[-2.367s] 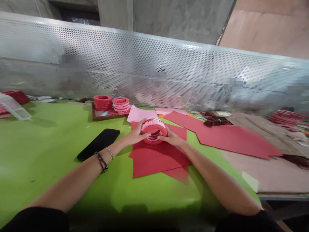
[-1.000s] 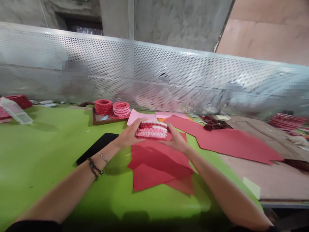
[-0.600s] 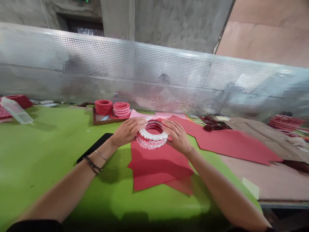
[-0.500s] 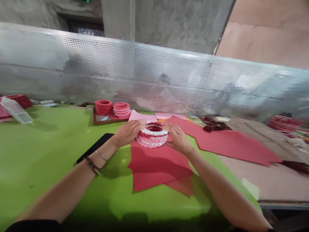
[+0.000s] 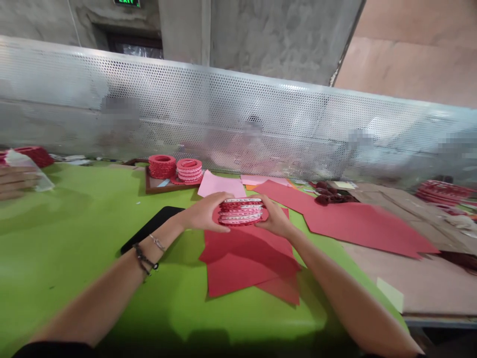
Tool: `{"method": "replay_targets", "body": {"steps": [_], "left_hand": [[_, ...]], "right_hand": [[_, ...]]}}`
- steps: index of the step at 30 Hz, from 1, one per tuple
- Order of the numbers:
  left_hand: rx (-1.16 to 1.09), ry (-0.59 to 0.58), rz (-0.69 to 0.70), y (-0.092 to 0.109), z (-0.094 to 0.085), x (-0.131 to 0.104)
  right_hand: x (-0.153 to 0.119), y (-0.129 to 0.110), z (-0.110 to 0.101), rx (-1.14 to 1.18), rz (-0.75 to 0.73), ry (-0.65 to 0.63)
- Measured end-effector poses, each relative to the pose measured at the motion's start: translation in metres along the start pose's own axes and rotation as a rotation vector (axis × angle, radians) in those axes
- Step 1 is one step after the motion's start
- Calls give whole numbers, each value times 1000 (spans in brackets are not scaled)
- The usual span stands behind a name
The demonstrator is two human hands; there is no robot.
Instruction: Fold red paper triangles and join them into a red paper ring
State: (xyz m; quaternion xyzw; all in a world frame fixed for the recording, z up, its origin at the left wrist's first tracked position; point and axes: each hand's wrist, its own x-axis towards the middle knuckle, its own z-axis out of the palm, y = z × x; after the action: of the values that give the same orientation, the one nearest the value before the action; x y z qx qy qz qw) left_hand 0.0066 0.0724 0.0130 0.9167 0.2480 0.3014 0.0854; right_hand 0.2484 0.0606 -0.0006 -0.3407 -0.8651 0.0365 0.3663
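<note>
Between my two hands is a stack of rings (image 5: pixel 241 213) in red, pink and white, with ruffled edges, seen from the side. My left hand (image 5: pixel 207 214) grips its left side, thumb below and fingers along the top. On the opposite side my right hand (image 5: pixel 275 217) is closed around the stack in the same way. Under the hands lie overlapping red sheets (image 5: pixel 249 266) on the green table cover (image 5: pixel 167 308). A flat black object (image 5: pixel 147 231) lies beside my left forearm, partly hidden by it.
Two ring stacks, one red (image 5: pixel 162 166) and one pink (image 5: pixel 189 170), stand on a brown tray (image 5: pixel 153 189). More red sheets (image 5: pixel 343 223) and brown board (image 5: pixel 417 288) are at the right. Another person's hand (image 5: pixel 17 181) holds a clear container (image 5: pixel 42 179) at far left. A perforated metal screen (image 5: pixel 208 114) runs behind.
The ring stack has tilted from showing its open top to showing its side, my hands turning with it. Another person's hand has come in at the far left.
</note>
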Motion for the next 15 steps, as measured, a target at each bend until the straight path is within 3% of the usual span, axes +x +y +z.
{"method": "replay_targets", "body": {"steps": [5, 11, 15], "left_hand": [[-346, -58, -36, 2, -4, -1], [-389, -47, -75, -5, -7, 0], [-466, -2, -162, -4, -6, 1]], "right_hand": [[2, -4, -4, 83, -34, -52], [2, -7, -1, 117, -75, -67], [2, -5, -2, 72, 8, -75]]}}
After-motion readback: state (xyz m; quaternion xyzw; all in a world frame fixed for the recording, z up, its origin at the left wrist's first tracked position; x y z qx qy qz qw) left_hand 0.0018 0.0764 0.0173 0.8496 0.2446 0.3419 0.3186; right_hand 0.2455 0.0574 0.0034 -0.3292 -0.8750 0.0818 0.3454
